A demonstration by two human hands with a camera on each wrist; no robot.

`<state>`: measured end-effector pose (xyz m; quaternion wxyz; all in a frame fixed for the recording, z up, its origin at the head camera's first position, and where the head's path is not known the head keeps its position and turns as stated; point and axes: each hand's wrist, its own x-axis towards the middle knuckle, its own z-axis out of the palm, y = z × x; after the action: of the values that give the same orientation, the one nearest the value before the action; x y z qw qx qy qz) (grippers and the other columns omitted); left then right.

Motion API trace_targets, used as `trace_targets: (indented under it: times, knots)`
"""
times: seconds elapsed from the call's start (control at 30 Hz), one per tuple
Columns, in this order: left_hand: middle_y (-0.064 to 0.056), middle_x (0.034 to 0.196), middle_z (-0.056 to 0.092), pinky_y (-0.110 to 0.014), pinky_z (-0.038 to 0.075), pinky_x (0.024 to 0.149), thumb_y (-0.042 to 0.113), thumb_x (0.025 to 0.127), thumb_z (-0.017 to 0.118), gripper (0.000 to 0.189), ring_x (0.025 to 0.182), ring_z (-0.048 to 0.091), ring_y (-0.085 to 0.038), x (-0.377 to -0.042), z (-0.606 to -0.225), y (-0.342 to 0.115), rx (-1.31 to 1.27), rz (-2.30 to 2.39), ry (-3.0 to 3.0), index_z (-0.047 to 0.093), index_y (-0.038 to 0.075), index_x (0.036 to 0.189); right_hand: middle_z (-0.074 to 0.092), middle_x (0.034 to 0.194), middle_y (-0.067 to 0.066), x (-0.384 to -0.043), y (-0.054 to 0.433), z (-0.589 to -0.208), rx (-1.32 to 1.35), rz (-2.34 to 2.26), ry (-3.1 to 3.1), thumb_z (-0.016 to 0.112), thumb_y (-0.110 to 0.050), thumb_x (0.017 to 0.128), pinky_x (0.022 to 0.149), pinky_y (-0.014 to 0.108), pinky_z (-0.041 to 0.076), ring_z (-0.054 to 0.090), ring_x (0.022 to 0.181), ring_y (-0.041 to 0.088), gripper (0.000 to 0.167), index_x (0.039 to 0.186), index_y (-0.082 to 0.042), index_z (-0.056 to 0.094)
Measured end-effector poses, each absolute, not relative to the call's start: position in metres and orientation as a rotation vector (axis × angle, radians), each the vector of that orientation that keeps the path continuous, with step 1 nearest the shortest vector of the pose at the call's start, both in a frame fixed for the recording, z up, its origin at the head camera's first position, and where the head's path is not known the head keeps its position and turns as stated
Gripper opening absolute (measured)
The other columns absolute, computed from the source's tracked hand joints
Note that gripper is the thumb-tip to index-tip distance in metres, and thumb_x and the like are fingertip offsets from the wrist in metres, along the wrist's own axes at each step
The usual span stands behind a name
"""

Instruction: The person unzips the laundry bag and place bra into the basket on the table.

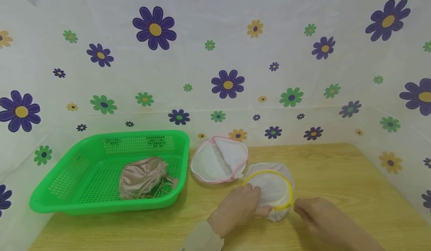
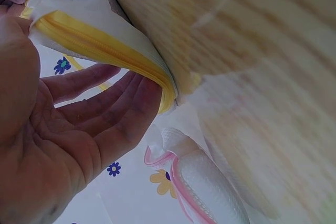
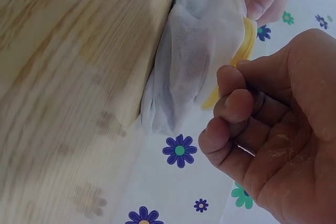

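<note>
A white mesh laundry bag (image 1: 271,185) with a yellow zipper round its top sits on the wooden table. My left hand (image 1: 240,208) holds its near left rim; in the left wrist view the fingers (image 2: 134,111) curve against the yellow zipper band (image 2: 105,45). At the right end of the zipper, my right hand (image 1: 323,217) pinches with thumb and forefinger; the small part between the fingertips is hidden. The right wrist view shows the bag's thin mesh side (image 3: 184,56) bulging beside the right fingers (image 3: 236,103).
Behind the bag lies a white mesh laundry bag with pink trim (image 1: 220,159), partly unzipped. A green plastic basket (image 1: 183,168) stands at left, holding a beige satiny lace-edged garment (image 1: 143,176). A flowered sheet (image 1: 188,64) hangs behind the table (image 1: 323,168).
</note>
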<state>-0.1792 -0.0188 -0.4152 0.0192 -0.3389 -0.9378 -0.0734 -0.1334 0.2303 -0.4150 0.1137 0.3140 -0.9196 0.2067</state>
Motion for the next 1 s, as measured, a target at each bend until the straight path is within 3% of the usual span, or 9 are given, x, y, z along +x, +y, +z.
trace_targets:
  times: [0.3,0.53,1.0]
  knots:
    - [-0.004,0.080,0.057,-0.026,0.044,0.057,0.059,0.098,0.054,0.053,0.061,0.046,-0.011,-0.177,-0.413,-0.017,-1.023,-0.206,-2.927,0.063,0.006,0.098,0.024,0.065,-0.022,-0.134,0.230,-0.419,0.918,0.570,-2.636,0.067,0.002,0.090,0.051,0.014,0.029,0.022,0.058,-0.009,0.039,0.070,-0.024,0.045]
    - [-0.006,0.083,0.060,-0.027,0.049,0.062,0.068,0.091,0.059,0.063,0.063,0.051,-0.014,-0.174,-0.413,-0.014,-0.965,-0.223,-2.952,0.063,0.005,0.098,0.026,0.065,-0.021,-0.140,0.233,-0.423,0.959,0.576,-2.609,0.067,0.004,0.089,0.049,0.013,0.027,0.020,0.059,-0.010,0.038,0.073,-0.021,0.044]
    - [0.005,0.074,0.054,-0.020,0.041,0.061,0.062,0.074,0.081,0.054,0.063,0.047,-0.007,-0.181,-0.413,-0.021,-1.075,-0.379,-2.968,0.062,0.012,0.087,0.025,0.065,-0.020,-0.147,0.239,-0.422,0.855,0.607,-2.685,0.065,0.002,0.092,0.049,0.015,0.027,0.021,0.056,-0.009,0.039,0.071,-0.022,0.044]
